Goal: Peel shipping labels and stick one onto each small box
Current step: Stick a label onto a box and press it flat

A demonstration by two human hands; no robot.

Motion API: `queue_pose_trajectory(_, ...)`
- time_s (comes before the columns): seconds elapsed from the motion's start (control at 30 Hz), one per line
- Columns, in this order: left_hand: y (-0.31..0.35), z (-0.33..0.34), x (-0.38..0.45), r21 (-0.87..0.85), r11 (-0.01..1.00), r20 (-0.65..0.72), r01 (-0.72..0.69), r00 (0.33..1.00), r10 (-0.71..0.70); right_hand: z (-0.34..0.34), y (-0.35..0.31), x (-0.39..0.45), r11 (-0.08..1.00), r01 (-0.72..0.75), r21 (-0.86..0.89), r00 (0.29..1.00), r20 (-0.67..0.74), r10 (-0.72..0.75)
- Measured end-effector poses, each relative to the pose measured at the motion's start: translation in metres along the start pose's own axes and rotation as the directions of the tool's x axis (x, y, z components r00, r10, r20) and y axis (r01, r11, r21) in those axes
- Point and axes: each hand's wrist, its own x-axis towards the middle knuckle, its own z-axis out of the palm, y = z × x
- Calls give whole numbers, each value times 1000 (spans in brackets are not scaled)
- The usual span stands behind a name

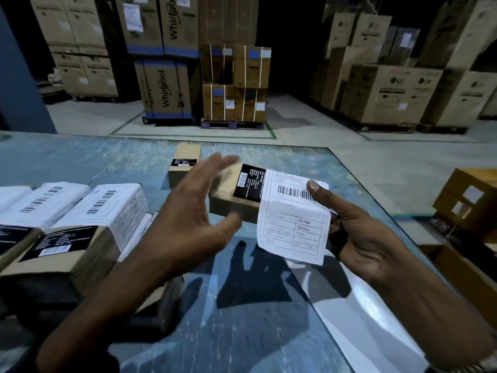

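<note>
Your right hand [360, 238] pinches the shipping label [293, 219] over a small box [228, 203]; your left hand [188, 208] hovers loose-fingered and blurred. Labelled boxes [80, 224] sit left on the table [242, 332].

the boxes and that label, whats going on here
A person is labelling small boxes at a blue table. Their right hand pinches a white shipping label by its edge, held up above the table. The left hand is open, blurred, reaching toward an unlabelled brown box just beyond it. Another bare box sits farther back. Boxes already labelled are stacked at the left.
</note>
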Motion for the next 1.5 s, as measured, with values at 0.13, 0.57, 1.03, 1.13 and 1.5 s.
queue_pose_trajectory(0.13,-23,2,9,578,748,174,-325,945,275,-2,-5,-1,997,-76,-7,997,29,76)
queue_pose_trajectory(0.57,-14,-8,1,327,824,175,-463,887,428,-30,-17,1,903,149,-402,868,491,75)
queue_pose_trajectory(1.03,-22,-8,4,85,978,534,-190,837,116,-23,-2,-3,659,316,-683,838,526,144)
queue_pose_trajectory(1.13,-26,-6,6,97,984,536,-152,841,77,-21,0,-2,650,289,-703,855,495,156)
queue_pose_trajectory(1.5,-29,7,7,-26,1000,536,1,844,13,-27,13,8,689,316,-652,841,529,115)
